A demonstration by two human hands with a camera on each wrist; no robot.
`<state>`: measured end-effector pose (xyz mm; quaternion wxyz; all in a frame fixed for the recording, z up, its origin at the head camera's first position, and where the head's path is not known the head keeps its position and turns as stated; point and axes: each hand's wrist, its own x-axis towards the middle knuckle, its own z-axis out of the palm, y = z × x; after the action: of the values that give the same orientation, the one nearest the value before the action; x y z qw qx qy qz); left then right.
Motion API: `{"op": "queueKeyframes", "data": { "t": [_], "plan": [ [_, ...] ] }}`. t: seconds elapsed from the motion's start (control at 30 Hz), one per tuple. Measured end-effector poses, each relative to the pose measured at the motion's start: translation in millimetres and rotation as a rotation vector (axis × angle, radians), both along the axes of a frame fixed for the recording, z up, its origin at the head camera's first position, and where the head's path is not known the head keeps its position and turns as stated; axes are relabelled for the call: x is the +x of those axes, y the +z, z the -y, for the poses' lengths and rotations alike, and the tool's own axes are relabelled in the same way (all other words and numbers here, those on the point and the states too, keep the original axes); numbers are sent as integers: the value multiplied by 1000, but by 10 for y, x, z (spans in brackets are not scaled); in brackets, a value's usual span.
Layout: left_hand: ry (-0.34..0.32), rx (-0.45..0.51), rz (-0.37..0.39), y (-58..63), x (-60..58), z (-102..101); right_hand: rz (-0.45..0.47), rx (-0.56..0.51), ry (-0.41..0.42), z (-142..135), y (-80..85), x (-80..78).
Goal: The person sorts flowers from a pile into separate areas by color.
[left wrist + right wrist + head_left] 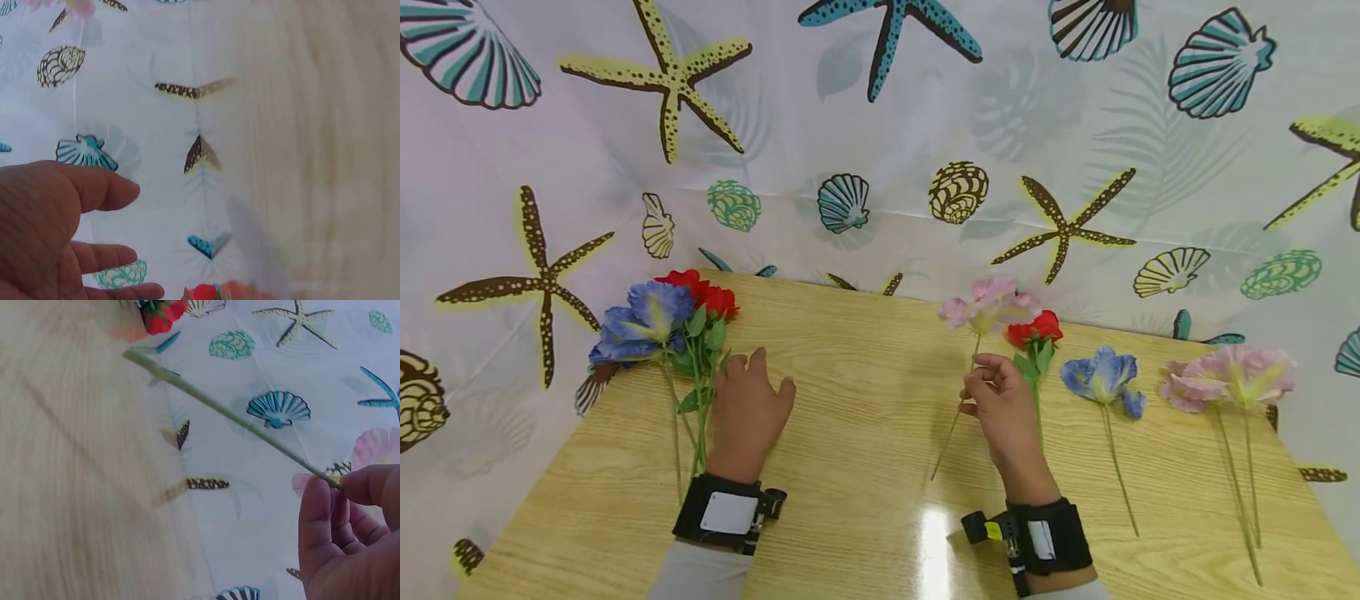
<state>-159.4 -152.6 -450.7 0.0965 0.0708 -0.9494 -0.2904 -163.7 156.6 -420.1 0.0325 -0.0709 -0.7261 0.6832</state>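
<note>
A pink artificial flower [988, 307] is held up off the table by my right hand [1003, 408], which pinches its thin green stem [219, 415] between thumb and fingers. The stem slants down to the left in the head view. My left hand [751, 408] is spread, with thumb and fingers apart and nothing between them. It is just right of a bunch of blue flowers [643, 321] and red roses [718, 302] lying at the table's left; whether it touches their stems I cannot tell. In the left wrist view its thumb [106, 187] points over the table.
Right of my right hand lie a red rose [1034, 330], a blue flower [1103, 377] and two pink flowers [1232, 379], stems toward me. The wooden table [842, 400] ends at a white curtain [895, 142] printed with shells and starfish.
</note>
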Motion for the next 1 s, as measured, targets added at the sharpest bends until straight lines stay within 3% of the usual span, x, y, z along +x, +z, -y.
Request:
{"op": "queueKeyframes", "data": {
  "t": [0.33,0.47,0.67,0.83,1.0],
  "plan": [
    [106,99,122,-41,174,279,52,113,-81,-466,216,-72],
    [120,81,98,-57,192,323,20,206,-114,-800,360,-124],
    [144,20,-23,-14,172,411,-41,470,-184,-1524,466,-110],
    [170,47,81,34,193,505,35,722,-278,-2119,435,-63],
    [137,79,193,46,233,526,105,904,-386,-2564,398,-25]
  ]
}}
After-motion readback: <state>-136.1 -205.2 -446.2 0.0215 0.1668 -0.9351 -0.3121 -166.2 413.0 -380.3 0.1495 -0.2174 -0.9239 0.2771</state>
